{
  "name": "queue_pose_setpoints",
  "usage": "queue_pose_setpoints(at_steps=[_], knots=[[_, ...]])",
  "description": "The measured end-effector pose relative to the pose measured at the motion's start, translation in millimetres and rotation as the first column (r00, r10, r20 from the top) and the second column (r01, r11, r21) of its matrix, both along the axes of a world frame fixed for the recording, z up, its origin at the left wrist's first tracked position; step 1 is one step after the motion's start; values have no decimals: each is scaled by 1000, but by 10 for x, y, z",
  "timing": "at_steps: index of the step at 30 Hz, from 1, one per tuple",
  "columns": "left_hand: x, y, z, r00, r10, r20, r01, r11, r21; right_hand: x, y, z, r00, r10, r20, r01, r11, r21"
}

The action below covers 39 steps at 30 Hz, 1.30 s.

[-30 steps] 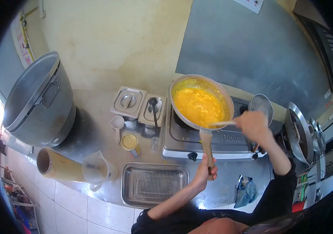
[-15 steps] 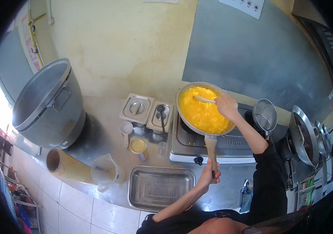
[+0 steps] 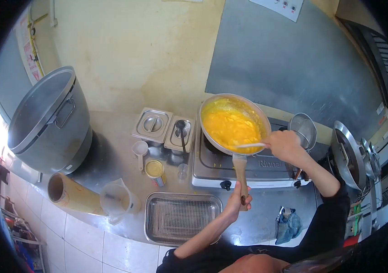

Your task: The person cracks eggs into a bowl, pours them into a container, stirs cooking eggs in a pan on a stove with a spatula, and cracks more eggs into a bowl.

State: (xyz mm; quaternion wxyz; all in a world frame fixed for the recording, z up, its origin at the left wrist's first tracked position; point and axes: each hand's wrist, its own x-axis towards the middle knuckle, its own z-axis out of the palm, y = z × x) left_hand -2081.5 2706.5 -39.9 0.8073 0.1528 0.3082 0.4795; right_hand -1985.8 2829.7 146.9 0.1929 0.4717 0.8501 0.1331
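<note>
Yellow, partly set egg-like food (image 3: pixel 230 127) lies in a round pan (image 3: pixel 260 119) over the left side of a Rinnai gas stove (image 3: pixel 216 172). My left hand (image 3: pixel 236 200) is wrapped round the pan's wooden handle (image 3: pixel 240 170), which points toward me. My right hand (image 3: pixel 285 144) grips a pale utensil (image 3: pixel 251 145) at the pan's near right edge. The utensil's tip reaches into the food, so its end shape is hidden.
Left of the stove are two lidded steel containers (image 3: pixel 152 124), a measuring cup (image 3: pixel 140 148), an open can (image 3: pixel 155 169), a rack tray (image 3: pixel 182 193), a plastic jug (image 3: pixel 116 200), a film roll (image 3: pixel 75 195) and a big pot (image 3: pixel 50 113). Strainer (image 3: pixel 304 127), wok (image 3: pixel 346 157) and cloth (image 3: pixel 288 226) are right.
My right hand has swept the utensil to the far side of the pan and back to the near right edge. The food has shifted. My left hand has stayed on the handle.
</note>
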Motion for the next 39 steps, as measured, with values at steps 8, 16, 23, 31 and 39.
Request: queue_pose_setpoints(at_steps=[8,16,23,31,39], knots=[[-10,7,33,999,-23,-24,23,1000,-12,-56,181,-653,988,-153,8,149,974,169],[25,-7,8,999,-10,-53,11,999,30,-190,1352,-925,957,-196,-212,247,936,250],[18,-30,-5,1000,-17,-25,16,1000,-15,-135,1363,-1034,956,-264,-125,284,941,185],[10,-11,61,1000,7,13,-7,1000,-27,-102,311,-274,988,-108,-110,109,994,2],[75,-30,107,993,112,-19,-113,993,-40,-67,380,-13,967,-98,234,94,995,26]])
